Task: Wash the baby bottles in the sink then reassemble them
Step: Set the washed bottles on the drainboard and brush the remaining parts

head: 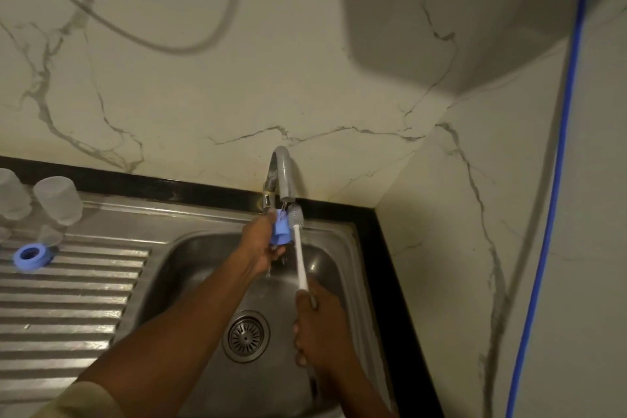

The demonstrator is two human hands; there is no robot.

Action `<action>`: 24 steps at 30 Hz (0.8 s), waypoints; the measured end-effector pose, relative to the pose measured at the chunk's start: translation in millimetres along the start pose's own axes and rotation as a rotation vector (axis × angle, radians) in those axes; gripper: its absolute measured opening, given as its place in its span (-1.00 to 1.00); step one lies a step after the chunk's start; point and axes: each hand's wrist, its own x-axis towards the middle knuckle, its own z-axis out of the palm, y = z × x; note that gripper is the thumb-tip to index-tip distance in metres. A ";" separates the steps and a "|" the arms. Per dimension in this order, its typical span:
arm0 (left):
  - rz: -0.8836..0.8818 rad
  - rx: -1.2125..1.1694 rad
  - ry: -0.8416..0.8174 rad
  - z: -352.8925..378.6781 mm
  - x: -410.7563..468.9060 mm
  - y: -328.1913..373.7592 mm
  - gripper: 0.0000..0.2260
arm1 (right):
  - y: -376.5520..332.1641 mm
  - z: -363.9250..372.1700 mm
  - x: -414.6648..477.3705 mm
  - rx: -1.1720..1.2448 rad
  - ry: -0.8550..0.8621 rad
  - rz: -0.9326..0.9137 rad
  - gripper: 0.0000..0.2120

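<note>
Tap (285, 176) at the sink's (339, 231) back edge, beneath it our left hand (259, 244) pinches a blue collar (280, 234), grip tight, our right hand's (319, 326) grip wrapped round the brush (300, 261).

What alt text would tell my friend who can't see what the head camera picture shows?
Over a steel sink, a person's left hand holds a blue bottle part under the tap while the right hand grips a white bottle brush, bristles beside that part. Clear plastic pieces and a blue ring sit on the drainboard at left.
</note>
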 end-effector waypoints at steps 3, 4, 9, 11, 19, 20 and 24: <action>0.056 0.012 0.098 -2.7 3.3 5.3 -0.86 | 11.3 9.6 -13.0 -0.213 -0.002 -0.084 -0.63; 0.062 0.013 0.083 -3.4 3.9 4.4 -0.85 | 12.9 9.7 -12.8 -0.231 0.011 -0.079 -0.60; 0.093 0.123 -0.019 -4.1 3.2 0.2 -0.68 | 8.9 12.4 -6.7 -0.095 0.003 -0.018 -0.63; 0.081 0.086 0.005 -9.0 4.1 4.4 -0.68 | 16.7 18.5 -21.7 -0.147 0.015 -0.066 -0.58; 0.028 -0.006 -0.030 -1.8 -2.7 -5.2 -0.83 | 1.8 1.5 -8.6 -0.163 0.030 -0.071 -0.68; 0.051 -0.008 -0.004 -3.6 -0.4 -2.6 -0.81 | 3.7 3.3 -18.8 -0.215 0.020 -0.113 -0.62; 0.009 0.081 -0.127 -5.1 -3.2 -1.9 -0.73 | 1.1 1.7 -7.5 -0.173 0.033 -0.070 -0.65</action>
